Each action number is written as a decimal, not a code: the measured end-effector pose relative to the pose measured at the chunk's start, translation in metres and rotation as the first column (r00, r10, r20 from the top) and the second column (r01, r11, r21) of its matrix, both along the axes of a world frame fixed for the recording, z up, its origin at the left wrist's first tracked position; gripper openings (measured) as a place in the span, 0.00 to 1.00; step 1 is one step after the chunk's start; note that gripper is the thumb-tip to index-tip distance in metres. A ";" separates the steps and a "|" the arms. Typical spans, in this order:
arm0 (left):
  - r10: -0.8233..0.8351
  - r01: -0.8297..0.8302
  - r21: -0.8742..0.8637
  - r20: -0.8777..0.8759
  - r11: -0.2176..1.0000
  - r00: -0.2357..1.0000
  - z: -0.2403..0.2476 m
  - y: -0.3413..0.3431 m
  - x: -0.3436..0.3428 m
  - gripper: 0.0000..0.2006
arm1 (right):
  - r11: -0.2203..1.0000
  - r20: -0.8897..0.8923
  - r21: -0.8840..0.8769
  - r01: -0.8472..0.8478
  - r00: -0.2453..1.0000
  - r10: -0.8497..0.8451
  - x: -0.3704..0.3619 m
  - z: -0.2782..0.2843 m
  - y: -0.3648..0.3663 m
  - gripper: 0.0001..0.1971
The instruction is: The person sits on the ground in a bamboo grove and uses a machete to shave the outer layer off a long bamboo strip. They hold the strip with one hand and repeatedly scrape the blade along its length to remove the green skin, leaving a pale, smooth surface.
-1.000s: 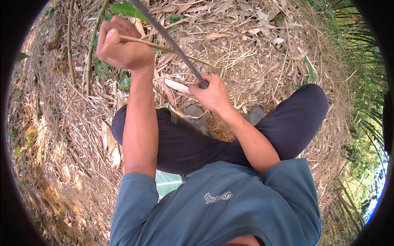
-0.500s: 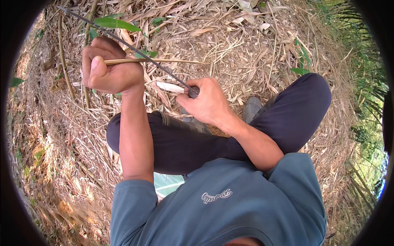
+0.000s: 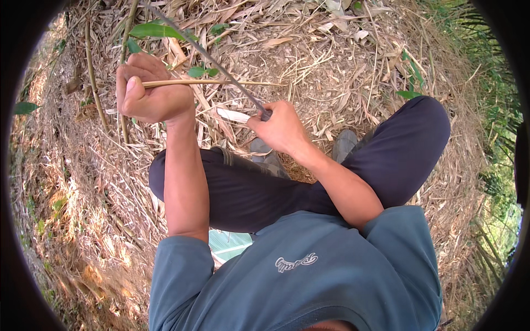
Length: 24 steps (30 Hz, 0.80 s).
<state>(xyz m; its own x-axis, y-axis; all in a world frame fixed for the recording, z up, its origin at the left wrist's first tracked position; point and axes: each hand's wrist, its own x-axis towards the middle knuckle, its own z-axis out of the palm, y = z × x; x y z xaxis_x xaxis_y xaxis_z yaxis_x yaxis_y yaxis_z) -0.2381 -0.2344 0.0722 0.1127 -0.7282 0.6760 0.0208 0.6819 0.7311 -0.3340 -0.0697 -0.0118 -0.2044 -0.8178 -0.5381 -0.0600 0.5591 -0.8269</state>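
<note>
Dry ground (image 3: pixel 99 198), littered with straw-coloured leaves and thin stems, is spreading beneath everything and curving at the fisheye rim. Green foliage (image 3: pixel 497 116) is standing thick along the ground's right edge. A person in a teal short-sleeved shirt (image 3: pixel 298 281) is taking up the near edge, and dark trousers (image 3: pixel 259 198) are covering two bent legs, their knees pointing outward.

Over the ground, a long, dark, narrow blade (image 3: pixel 207 57) is slanting from the right hand (image 3: pixel 281 128) toward the far left corner. That hand is wrapping around its near end, thumb and fingers pressing it from both sides. Slightly shorter, a thin tan stick (image 3: pixel 212 82) is running almost level across the view, one end inside the left hand (image 3: pixel 154 91) and its tip pointing toward the ground's right edge. The left hand is forming a fist, its thumb lying against the stick and its fingers folding in to clamp it. Blade and stick are crossing in the view between the hands; whether they are touching cannot be told.

Slim stalks (image 3: pixel 91 71) are rising near the far left corner. A slender green leaf (image 3: pixel 157 30) is showing just beyond the left hand. Below the left elbow, a pale green, white-striped piece (image 3: pixel 229 244) is peeking out. Grey boots (image 3: pixel 345 144) are resting on the ground between the knees.
</note>
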 end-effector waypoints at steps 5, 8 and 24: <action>-0.022 0.027 0.056 -0.086 0.998 0.996 0.000 0.004 -0.003 0.14 | 0.994 -0.043 -0.090 -0.062 0.997 0.058 -0.005 0.034 0.006 0.16; -0.018 0.019 0.036 -0.009 0.999 1.000 0.001 -0.003 0.000 0.13 | 0.998 0.096 0.067 -0.005 0.995 -0.001 -0.006 -0.012 -0.004 0.16; 0.086 -0.085 -0.028 0.052 0.996 0.995 -0.002 -0.012 -0.001 0.13 | 0.999 -0.059 -0.042 0.003 0.998 -0.005 0.002 0.000 -0.006 0.15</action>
